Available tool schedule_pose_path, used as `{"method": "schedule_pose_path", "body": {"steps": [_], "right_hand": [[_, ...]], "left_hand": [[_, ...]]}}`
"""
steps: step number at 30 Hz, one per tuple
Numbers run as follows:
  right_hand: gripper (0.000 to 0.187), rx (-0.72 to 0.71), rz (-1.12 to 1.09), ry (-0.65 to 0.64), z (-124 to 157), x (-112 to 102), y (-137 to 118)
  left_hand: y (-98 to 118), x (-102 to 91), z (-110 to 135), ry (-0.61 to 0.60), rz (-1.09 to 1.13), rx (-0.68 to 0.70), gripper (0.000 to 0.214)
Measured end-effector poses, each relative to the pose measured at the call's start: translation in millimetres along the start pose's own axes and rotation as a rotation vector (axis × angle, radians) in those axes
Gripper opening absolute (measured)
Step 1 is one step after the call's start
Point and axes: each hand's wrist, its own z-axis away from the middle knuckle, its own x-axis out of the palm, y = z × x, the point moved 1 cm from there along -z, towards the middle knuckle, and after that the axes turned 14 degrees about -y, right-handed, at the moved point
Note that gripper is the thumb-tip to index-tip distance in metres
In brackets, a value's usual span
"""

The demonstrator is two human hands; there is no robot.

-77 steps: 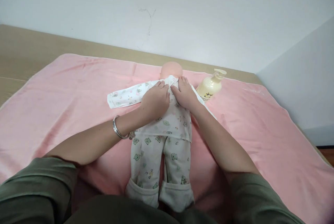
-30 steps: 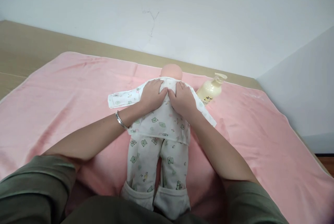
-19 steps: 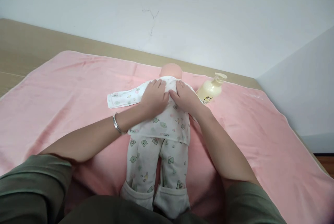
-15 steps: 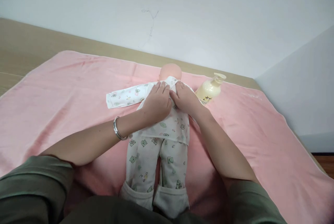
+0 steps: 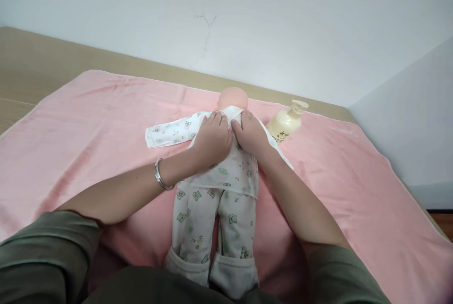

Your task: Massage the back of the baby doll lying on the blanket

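A baby doll (image 5: 232, 97) in white printed pyjamas (image 5: 215, 209) lies on a pink towel (image 5: 88, 120), head away from me, feet near my lap. My left hand (image 5: 211, 138) rests palm down on the upper left of its chest, fingers stretched toward the collar. Beside it, touching thumb to thumb, my right hand (image 5: 249, 135) lies flat on the upper right of the chest. Both hands press on the shirt and hold nothing. One empty-looking sleeve (image 5: 170, 133) sticks out to the left. A silver bangle (image 5: 159, 175) circles my left wrist.
A cream pump bottle (image 5: 287, 121) lies on the towel just right of the doll's shoulder, close to my right hand. The towel covers a wooden surface (image 5: 31, 65) against a white wall. A grey panel (image 5: 406, 110) stands at the right.
My hands have slid back and forth over the doll's upper chest near the collar, staying side by side. The doll and bottle keep their places.
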Motion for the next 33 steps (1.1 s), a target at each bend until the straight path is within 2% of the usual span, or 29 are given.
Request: {"method": "schedule_pose_path", "body": {"steps": [3,6,9,12,15,18,22,24,27,33], "right_hand": [[0.043,0.001,0.058,0.005,6,-1,-6],[0.047,-0.024,0.166,0.052,27,5,-23],[0.050,-0.074,0.215,0.108,38,8,-30],[0.047,-0.083,0.126,0.058,25,4,-20],[0.045,-0.006,0.005,-0.034,2,-2,-2],[0.047,0.042,-0.013,-0.042,-6,-4,3],[0.050,-0.011,0.072,0.015,14,5,-12],[0.055,-0.056,0.109,0.067,26,10,-21],[0.057,-0.087,0.100,0.095,27,12,-23],[0.032,-0.027,-0.123,-0.029,-4,-4,0]], "left_hand": [[0,-2.9,-3,-0.031,0.050,-0.007,0.036],[-11,-12.4,-16,-0.123,0.143,-0.086,0.028],[-20,-17.2,-24,-0.143,0.189,-0.134,0.024],[-16,-13.0,-18,-0.108,0.115,-0.107,0.028],[-1,-7.4,-3,-0.047,0.012,0.002,0.036],[7,-9.8,3,-0.046,0.038,0.061,0.035],[-4,-20.8,-13,-0.153,0.216,-0.074,0.021],[-13,-23.0,-22,-0.171,0.229,-0.125,0.019],[-17,-18.9,-25,-0.146,0.171,-0.134,0.024],[0,-4.7,-3,-0.001,-0.066,-0.010,0.034]]}}
